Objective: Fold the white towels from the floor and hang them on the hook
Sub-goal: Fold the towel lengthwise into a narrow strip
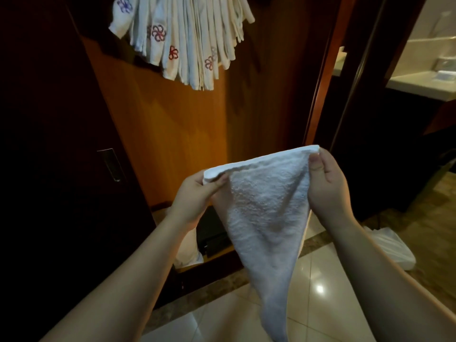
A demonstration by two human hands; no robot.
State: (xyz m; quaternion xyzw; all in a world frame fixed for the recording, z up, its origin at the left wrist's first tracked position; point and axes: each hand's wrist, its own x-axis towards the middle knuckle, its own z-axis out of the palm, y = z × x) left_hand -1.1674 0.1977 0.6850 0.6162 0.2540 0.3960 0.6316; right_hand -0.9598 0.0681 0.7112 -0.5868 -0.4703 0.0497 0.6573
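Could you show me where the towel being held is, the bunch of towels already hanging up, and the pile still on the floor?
held towel (266, 218), head view, middle of the cloth.
hanging towels (187, 38), head view, middle of the bunch.
floor pile (392, 248), head view, top of the white heap at right.

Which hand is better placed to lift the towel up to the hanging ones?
Probably the left hand: it pinches the white towel almost directly below the hanging towels; the right hand is farther aside.
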